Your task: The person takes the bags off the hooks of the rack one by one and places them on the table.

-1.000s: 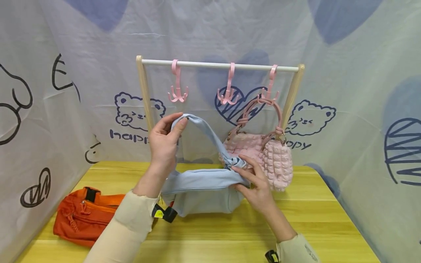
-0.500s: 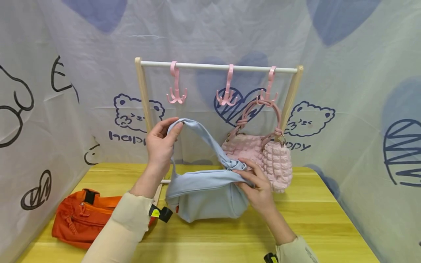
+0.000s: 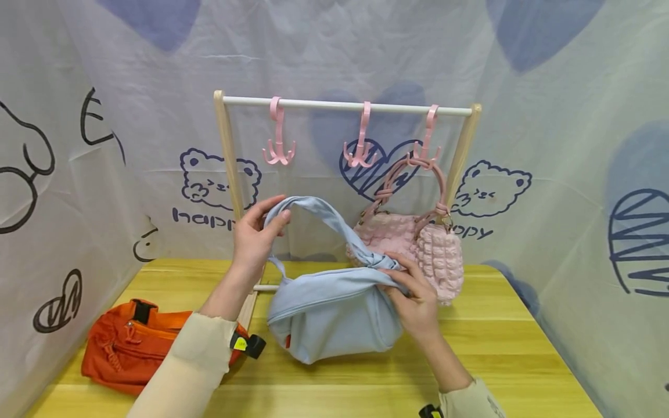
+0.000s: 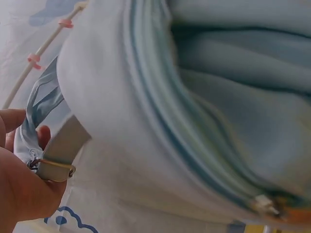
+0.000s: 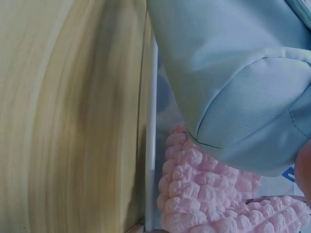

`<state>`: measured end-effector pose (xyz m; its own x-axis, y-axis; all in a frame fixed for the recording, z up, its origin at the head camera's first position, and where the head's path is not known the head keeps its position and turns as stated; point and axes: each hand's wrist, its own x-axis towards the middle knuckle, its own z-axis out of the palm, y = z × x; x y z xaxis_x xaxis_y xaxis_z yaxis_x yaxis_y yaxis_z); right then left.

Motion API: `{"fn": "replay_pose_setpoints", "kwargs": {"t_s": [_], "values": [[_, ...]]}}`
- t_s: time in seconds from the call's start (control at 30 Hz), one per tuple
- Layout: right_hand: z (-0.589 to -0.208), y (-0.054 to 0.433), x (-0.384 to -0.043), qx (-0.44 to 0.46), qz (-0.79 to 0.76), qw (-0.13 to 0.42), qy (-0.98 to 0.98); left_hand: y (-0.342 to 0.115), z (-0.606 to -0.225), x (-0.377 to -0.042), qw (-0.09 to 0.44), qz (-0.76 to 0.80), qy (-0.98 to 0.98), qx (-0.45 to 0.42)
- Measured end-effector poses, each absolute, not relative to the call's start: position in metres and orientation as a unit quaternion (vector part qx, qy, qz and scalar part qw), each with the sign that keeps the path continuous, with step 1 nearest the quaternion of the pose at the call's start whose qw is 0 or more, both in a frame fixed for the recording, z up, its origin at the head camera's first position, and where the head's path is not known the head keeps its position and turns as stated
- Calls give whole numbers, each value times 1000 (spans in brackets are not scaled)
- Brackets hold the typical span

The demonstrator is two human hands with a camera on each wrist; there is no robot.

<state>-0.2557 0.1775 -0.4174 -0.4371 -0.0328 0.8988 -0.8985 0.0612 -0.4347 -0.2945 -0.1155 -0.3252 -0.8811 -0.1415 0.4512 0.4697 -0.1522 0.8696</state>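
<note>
A light blue shoulder bag [image 3: 334,325] is held up in front of the rack, its zipped side facing the head camera. My left hand [image 3: 250,241] grips its strap [image 3: 320,212] near the upper left, thumb against fingers. At the bag's right end, my right hand [image 3: 418,305] pinches the fabric beside the knotted strap end. In the left wrist view, the zipper [image 4: 167,126] and a metal strap ring [image 4: 57,164] show close up. Only a sliver of the right hand [image 5: 303,172] shows in the right wrist view, against the bag's end panel [image 5: 255,104].
A rack with a white bar [image 3: 319,104] stands behind, bearing pink hooks [image 3: 279,142]. From its right hook hangs a pink puffy bag [image 3: 440,255], partly behind my right hand. An orange waist bag [image 3: 125,354] lies on the wooden table [image 3: 502,354] at left, partly under my left sleeve.
The blue bag has come down a little and turned, so more of its front shows. My left hand has dropped slightly with the strap; my right hand has shifted slightly right.
</note>
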Motion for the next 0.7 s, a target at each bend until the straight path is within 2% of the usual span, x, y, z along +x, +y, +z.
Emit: {"fn": "replay_pose_setpoints", "kwargs": {"t_s": [0.4, 0.53, 0.7], "values": [[-408, 183, -253, 348, 590, 394, -613, -125, -341, -289, 128, -711, -677, -136], [-407, 185, -252, 341, 590, 402, -611, -125, -346, -287, 140, -693, -692, -144], [-407, 186, -251, 341, 594, 403, -606, -127, -352, -279, 192, -656, -708, -179]]}}
